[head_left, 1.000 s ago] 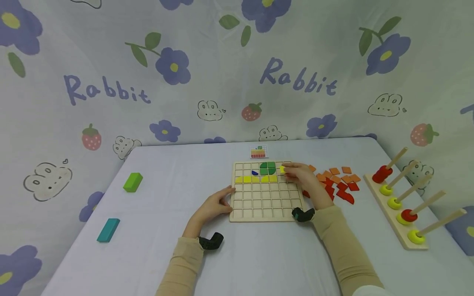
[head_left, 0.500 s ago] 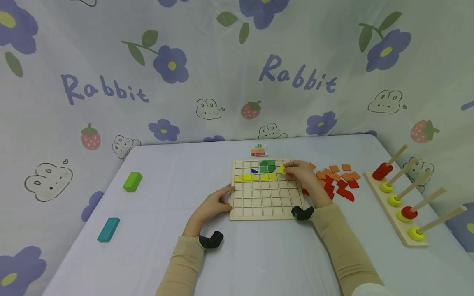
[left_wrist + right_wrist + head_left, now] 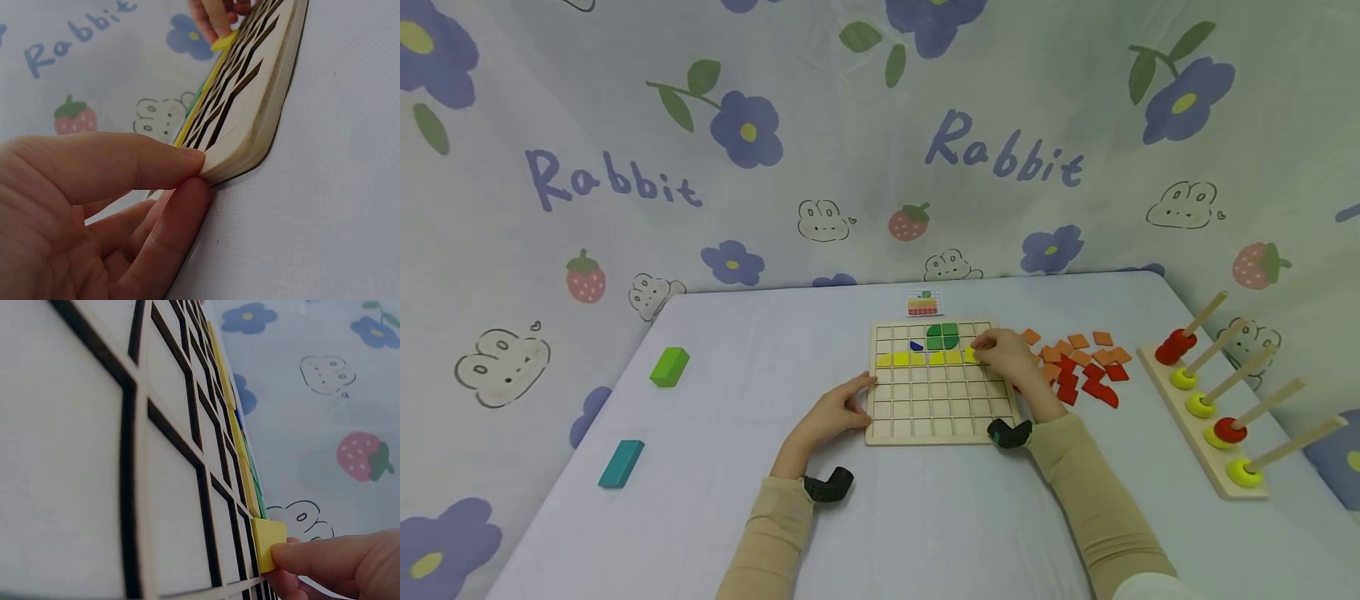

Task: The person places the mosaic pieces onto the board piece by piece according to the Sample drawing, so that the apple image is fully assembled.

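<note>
Yellow tile (image 3: 972,355) lowered into row, apparently sixth; four green.

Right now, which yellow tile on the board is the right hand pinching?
The rightmost yellow tile, at the row's end; the right hand pinches it.

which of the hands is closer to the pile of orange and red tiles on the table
Right. The right hand pinches a yellow tile at the board's far right side, just beside the orange and red tiles. The left hand grips the board's left edge, across from them.
</note>
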A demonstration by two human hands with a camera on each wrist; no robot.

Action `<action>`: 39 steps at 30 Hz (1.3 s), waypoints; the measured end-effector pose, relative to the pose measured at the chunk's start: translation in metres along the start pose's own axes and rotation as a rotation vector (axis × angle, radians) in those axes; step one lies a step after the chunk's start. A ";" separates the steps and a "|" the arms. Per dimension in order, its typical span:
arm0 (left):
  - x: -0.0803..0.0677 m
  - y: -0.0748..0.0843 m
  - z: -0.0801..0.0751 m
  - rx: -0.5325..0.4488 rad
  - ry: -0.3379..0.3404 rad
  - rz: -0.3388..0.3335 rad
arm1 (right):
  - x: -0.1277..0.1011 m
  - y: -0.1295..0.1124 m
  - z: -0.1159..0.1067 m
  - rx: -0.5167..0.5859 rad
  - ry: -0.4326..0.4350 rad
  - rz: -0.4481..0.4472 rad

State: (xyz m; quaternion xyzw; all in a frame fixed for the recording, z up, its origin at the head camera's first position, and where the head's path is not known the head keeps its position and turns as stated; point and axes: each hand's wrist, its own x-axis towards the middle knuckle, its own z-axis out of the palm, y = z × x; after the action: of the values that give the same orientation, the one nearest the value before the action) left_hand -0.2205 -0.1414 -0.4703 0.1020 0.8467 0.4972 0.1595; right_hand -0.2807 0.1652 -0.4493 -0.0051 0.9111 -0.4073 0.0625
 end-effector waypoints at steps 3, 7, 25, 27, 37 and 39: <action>0.000 0.001 0.000 0.000 -0.005 0.005 | -0.001 -0.001 0.001 -0.028 -0.003 -0.025; -0.001 0.001 -0.001 -0.003 -0.006 0.001 | -0.001 -0.003 0.001 -0.056 -0.002 -0.052; 0.001 -0.001 -0.001 -0.006 -0.003 -0.018 | 0.002 0.000 0.004 -0.080 0.039 -0.092; 0.001 -0.001 -0.001 -0.005 -0.003 -0.021 | 0.001 0.000 0.001 -0.062 0.036 -0.100; 0.001 0.000 -0.001 0.000 0.003 -0.018 | 0.000 0.031 -0.046 0.128 0.010 -0.084; 0.001 0.000 -0.001 0.002 0.005 -0.022 | -0.001 0.042 -0.056 0.131 -0.008 -0.068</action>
State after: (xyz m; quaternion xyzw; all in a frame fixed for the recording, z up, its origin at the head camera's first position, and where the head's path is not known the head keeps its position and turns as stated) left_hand -0.2217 -0.1417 -0.4696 0.0917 0.8488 0.4947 0.1629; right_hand -0.2846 0.2350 -0.4434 -0.0337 0.8816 -0.4678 0.0524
